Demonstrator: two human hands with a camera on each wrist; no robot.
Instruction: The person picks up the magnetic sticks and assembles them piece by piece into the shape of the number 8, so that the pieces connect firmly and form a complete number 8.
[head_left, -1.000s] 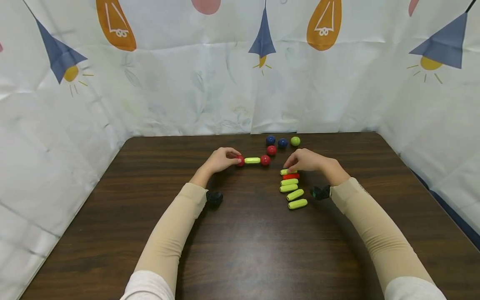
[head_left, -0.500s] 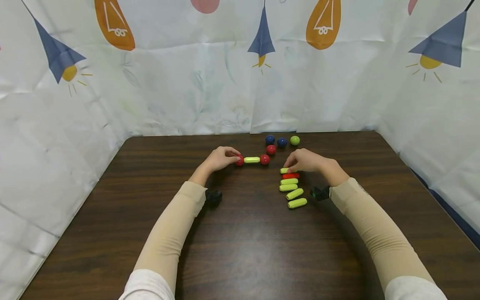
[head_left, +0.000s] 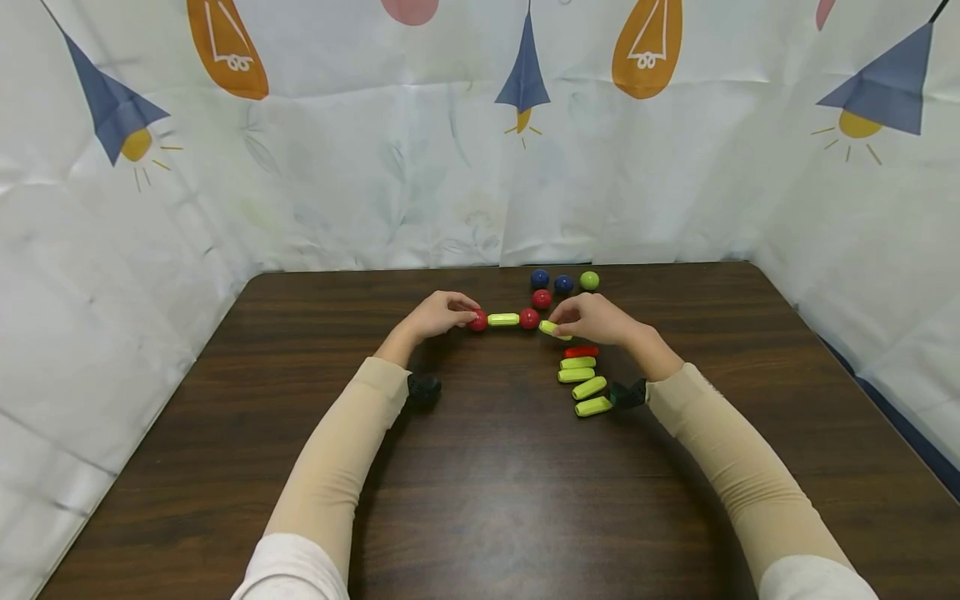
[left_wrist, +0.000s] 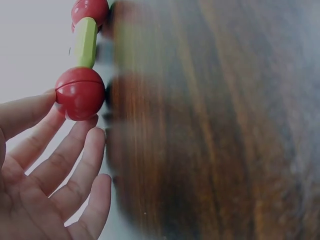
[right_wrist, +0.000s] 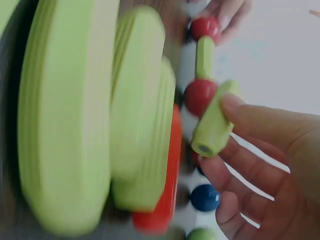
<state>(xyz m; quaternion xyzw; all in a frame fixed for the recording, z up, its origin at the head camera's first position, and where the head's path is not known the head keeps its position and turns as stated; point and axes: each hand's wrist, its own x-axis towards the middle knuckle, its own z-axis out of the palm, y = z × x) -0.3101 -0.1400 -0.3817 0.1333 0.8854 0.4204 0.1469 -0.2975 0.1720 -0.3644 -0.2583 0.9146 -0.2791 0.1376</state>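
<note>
From the head view, here is the left hand [head_left: 440,315], pinching the left red ball [head_left: 478,320] at the end of a short chain: next comes a yellow-green joining rod [head_left: 503,320], then the right red ball [head_left: 529,319], end to end on the worktop [head_left: 450,500]. Over on the right, the right hand [head_left: 596,320] has its fingers clamped on a loose yellow-green rod [head_left: 551,329], tilted and just beside that right ball! On the near side of that hand sits a red rod [head_left: 581,352], with four more yellow-green rods [head_left: 577,375] lined up nearer still. Far side: a third red ball [head_left: 542,299], two blue balls [head_left: 540,279] and a green ball [head_left: 589,281]. To the left wrist view: thumb and fingertips grip the left red ball, the other fingers spread apart. And the right wrist view: thumb on one side of the loose rod, fingers behind, its near end showing a grey centre, and the row of rods looms large and blurred on the left.
</note>
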